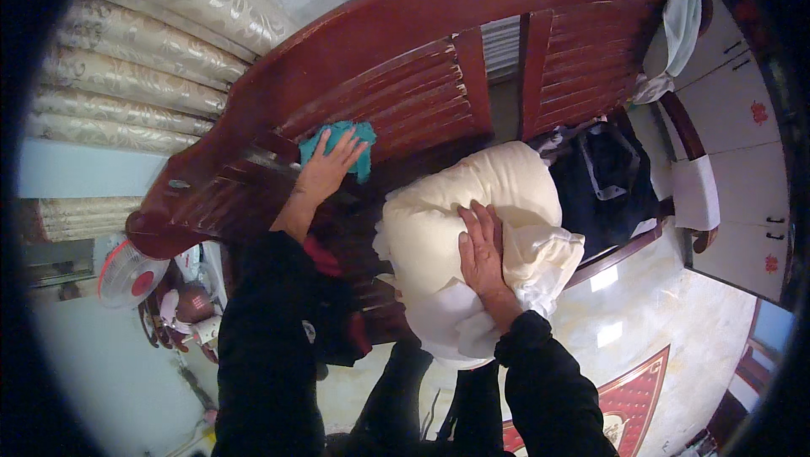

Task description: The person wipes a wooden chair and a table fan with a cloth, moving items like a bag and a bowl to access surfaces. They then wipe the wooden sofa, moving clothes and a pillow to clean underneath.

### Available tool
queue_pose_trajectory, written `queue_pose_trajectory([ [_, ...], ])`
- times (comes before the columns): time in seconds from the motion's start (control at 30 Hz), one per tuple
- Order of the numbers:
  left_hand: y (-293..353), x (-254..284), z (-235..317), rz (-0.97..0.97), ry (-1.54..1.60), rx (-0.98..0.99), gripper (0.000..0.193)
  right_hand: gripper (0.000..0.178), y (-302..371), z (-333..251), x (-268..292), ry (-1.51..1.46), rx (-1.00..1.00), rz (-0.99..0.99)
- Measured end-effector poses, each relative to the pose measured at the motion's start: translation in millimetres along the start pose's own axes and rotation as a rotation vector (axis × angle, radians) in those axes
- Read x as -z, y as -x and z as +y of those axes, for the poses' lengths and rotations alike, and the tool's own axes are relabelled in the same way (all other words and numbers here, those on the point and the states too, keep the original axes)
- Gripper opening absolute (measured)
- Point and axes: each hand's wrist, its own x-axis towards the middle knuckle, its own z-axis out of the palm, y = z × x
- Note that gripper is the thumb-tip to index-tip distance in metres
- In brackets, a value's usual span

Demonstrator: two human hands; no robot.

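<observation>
Glossy wd bench [422, 102], prob. matt cloth rag [364, 162]

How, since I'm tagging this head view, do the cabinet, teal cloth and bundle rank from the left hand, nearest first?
1. Teal cloth: under the left hand, against the bench back.
2. Bundle: to its right, under the right hand.
3. Cabinet: far right, past the bench.

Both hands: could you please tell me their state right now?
Left hand: open, laid on the teal cloth.
Right hand: open, resting on the cream bundle.
</observation>
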Motion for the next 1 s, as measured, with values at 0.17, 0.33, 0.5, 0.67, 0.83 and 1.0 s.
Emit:
queue_pose_trajectory([
  [0.17, -49.2, 22.7, 3.3, 0.159, 0.034, -0.025, 0.058, 0.042, -3.1, -17.6, -15.7, 0.018, 0.029, 0.037],
  [0.33, -162.3, 64.0, 42.5, 0.298, -0.036, 0.059, 0.055, 0.042, 1.7, -2.5, -25.6, 0.082, 0.052, 0.051],
  [0.5, -112.8, 18.6, 52.3, 0.12, -0.131, -0.073, 0.058, 0.041, 5.9, 5.8, -8.9, 0.002, 0.034, 0.032],
  [0.67, 21.5, -50.2, 28.5, -0.106, -0.144, -0.239, 0.051, 0.044, 24.3, 17.3, 7.9, -0.13, 0.062, 0.081],
  [0.83, 33.6, -41.7, 13.0, -0.076, -0.01, -0.305, 0.052, 0.049, 52.1, 28.8, 4.7, -0.13, 0.098, 0.118],
  [1.0, -112.7, 4.4, 59.1, 0.272, 0.212, -0.212, 0.051, 0.049, 63.1, 32.4, 1.8, -0.161, 0.097, 0.108],
])
